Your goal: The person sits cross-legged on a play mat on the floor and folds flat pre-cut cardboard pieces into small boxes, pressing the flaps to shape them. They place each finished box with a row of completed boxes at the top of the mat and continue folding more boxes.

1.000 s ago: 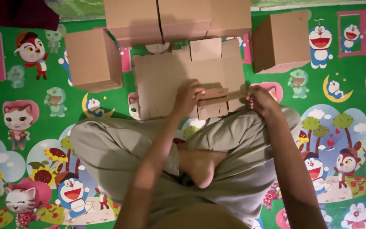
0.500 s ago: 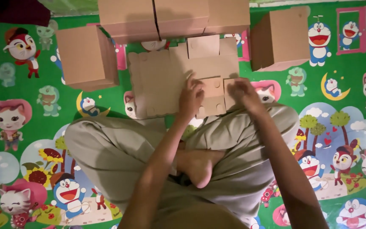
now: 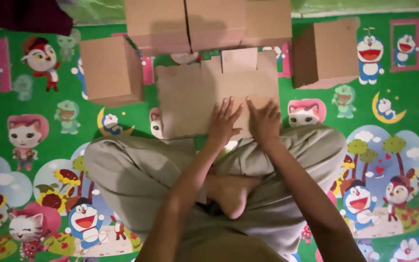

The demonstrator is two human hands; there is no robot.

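On the green cartoon-printed floor mat (image 3: pixel 35 204), just ahead of the seated person's crossed legs, lies a flat, unfolded cardboard sheet (image 3: pixel 190 97), its long axis running left to right. Both hands rest on its near right part: the left hand (image 3: pixel 223 123) with fingers spread wide, palm down, and the right hand (image 3: pixel 265 120) likewise flat and open, touching the sheet and gripping nothing. The two hands sit just beside each other (neither clearly nearer). Folded cardboard boxes (image 3: pixel 110 70) stand beyond and to either side.
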